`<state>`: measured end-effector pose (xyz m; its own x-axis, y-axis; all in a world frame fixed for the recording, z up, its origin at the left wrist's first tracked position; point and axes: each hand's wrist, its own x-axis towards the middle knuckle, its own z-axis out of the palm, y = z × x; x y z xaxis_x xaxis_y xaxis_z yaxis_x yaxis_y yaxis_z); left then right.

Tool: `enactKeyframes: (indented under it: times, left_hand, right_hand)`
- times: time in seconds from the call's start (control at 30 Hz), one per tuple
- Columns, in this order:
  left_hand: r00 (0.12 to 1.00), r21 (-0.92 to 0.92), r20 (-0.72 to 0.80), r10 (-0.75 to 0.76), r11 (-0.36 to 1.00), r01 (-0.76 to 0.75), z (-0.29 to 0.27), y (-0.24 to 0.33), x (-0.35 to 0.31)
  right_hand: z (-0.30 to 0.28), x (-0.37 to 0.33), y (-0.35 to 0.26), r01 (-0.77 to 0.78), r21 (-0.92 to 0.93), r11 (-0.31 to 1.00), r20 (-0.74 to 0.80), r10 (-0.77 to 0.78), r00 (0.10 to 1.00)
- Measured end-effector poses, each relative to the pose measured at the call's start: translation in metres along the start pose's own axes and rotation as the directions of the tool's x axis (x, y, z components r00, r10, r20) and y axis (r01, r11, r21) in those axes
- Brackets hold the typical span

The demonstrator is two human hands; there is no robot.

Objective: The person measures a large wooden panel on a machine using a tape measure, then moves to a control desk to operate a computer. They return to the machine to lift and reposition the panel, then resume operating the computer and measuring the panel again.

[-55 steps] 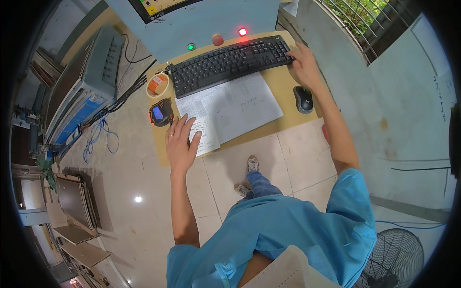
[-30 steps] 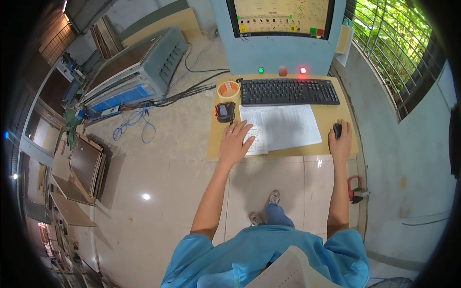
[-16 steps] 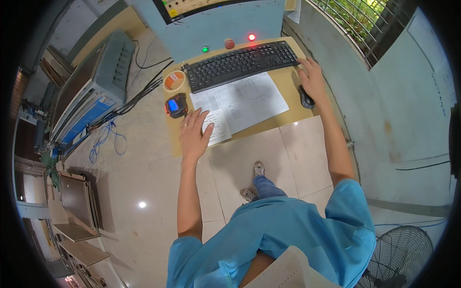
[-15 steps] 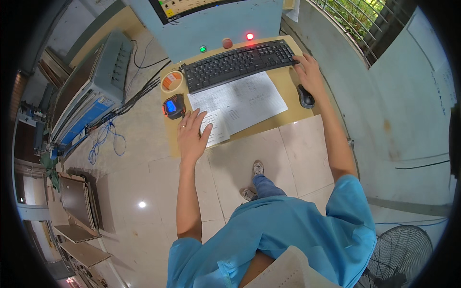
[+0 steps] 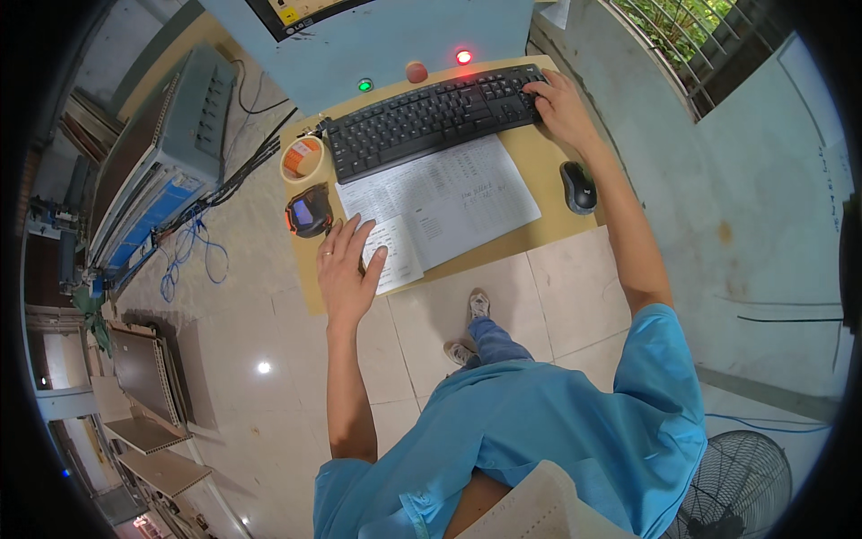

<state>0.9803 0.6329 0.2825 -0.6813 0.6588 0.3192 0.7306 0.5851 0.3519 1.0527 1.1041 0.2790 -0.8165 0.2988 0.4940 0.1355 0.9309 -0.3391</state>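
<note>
Stood at a small yellow desk (image 5: 310,296), right hand (image 5: 564,106) on the black keyboard (image 5: 431,117), left hand (image 5: 346,269) on the printed sheets (image 5: 449,202).

Seen no true container; only a roll of tape (image 5: 303,157) at 9 o'clock of the keyboard, its hollow core showing nothing inside. Lay flat, left hand, fingers spread open, gripping nothing, over the sheets' lower left corner near the desk's front edge. Rested with fingers curled loosely on the keyboard's right end, right hand, clasping nothing. Sat free at 5 o'clock of that hand, a dark mouse (image 5: 579,187), bare desk around it. Placed at 11 o'clock of the left hand, just beside the sheets, an orange-rimmed handheld device (image 5: 308,214). Stretched along the desk's far edge, the keyboard, sheets touching its near side.
</note>
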Motion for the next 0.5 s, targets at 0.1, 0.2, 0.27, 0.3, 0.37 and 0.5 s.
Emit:
enactKeyframes:
  times: [0.1,0.2,0.27,0.3,0.37,0.5]
  left_hand:
    - [1.000,-0.003,0.000,0.001,1.000,-0.001,0.000,0.001,0.001]
    - [1.000,-0.006,0.003,-0.001,1.000,0.001,0.000,0.002,0.002]
    - [1.000,-0.009,0.000,-0.007,1.000,0.007,-0.001,0.003,0.002]
    - [1.000,-0.011,-0.004,-0.008,1.000,0.008,-0.001,0.003,0.002]
    - [1.000,-0.009,-0.007,-0.003,1.000,0.003,-0.001,0.003,0.003]
    - [1.000,0.016,-0.004,0.014,1.000,-0.014,-0.001,0.002,0.002]
  right_hand:
    - [-0.002,-0.002,0.001,-0.010,-0.027,1.000,0.041,0.011,0.999]
    - [-0.010,-0.011,0.000,-0.018,0.013,1.000,-0.055,0.018,0.998]
    - [-0.017,-0.019,-0.002,-0.008,-0.001,1.000,-0.088,0.008,0.996]
    - [-0.019,-0.024,-0.003,-0.003,-0.041,0.999,-0.070,0.000,0.998]
    - [-0.021,-0.033,-0.003,0.000,-0.062,0.998,-0.033,-0.002,0.999]
    - [-0.018,-0.041,0.007,-0.032,0.013,0.999,-0.124,0.034,0.992]
